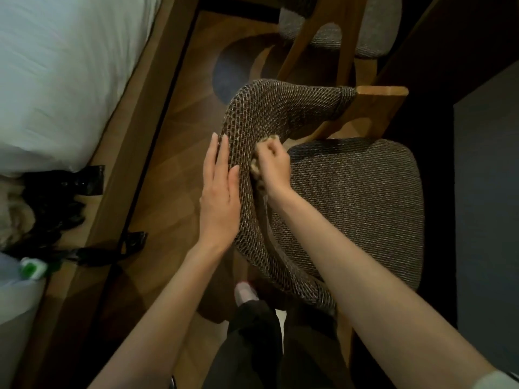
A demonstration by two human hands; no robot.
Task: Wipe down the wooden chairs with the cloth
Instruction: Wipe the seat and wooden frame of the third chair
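A wooden chair with a curved woven backrest (269, 113) and a grey-brown woven seat cushion (356, 203) stands right below me. My left hand (220, 192) lies flat, fingers together, against the outer side of the backrest. My right hand (273, 165) is closed on a small beige cloth (255, 167) pressed to the inner face of the backrest. Only scraps of the cloth show between the fingers. A wooden back post (379, 102) sticks out at the backrest's far end.
A second chair (331, 32) with the same cushion stands farther ahead. A bed with white sheets (56, 74) and a wooden frame runs along the left. Black plastic bags (53, 197) and a green-capped bottle (32, 268) lie at the left. My foot (245, 294) is on the wood floor.
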